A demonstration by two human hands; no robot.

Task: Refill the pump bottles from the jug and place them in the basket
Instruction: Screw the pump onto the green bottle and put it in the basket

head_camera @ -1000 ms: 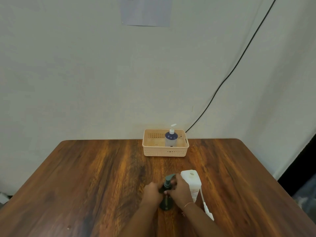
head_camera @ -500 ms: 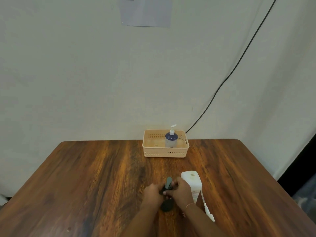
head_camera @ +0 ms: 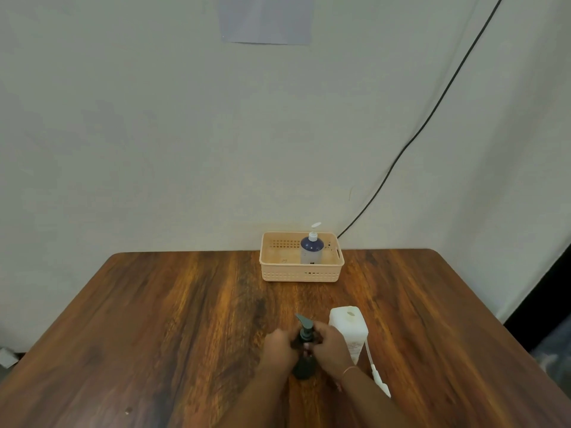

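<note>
Hands first: the left hand (head_camera: 279, 345) and right hand (head_camera: 330, 344) both grip the dark pump bottle (head_camera: 304, 364) on the surface (head_camera: 154, 319). Its pump head (head_camera: 304, 324) has swung from pointing right to up-left, probably being screwed tight. Jug (head_camera: 349, 330) stands just right; basket (head_camera: 301, 257) holds one blue bottle (head_camera: 311, 250).

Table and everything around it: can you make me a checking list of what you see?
Surface: wooden table, brown, bare on the left side.
Job's things: dark pump bottle upright near the front; white jug just to its right, cap off; blue pump bottle standing in the basket at the far edge.
Clutter: white pump with tube lying by the jug.
Hands: left hand and right hand both grip the dark pump bottle near its neck.
Cables: black cable running down the wall behind the basket.
Surroundings: pale wall, paper sheet stuck up high.
</note>
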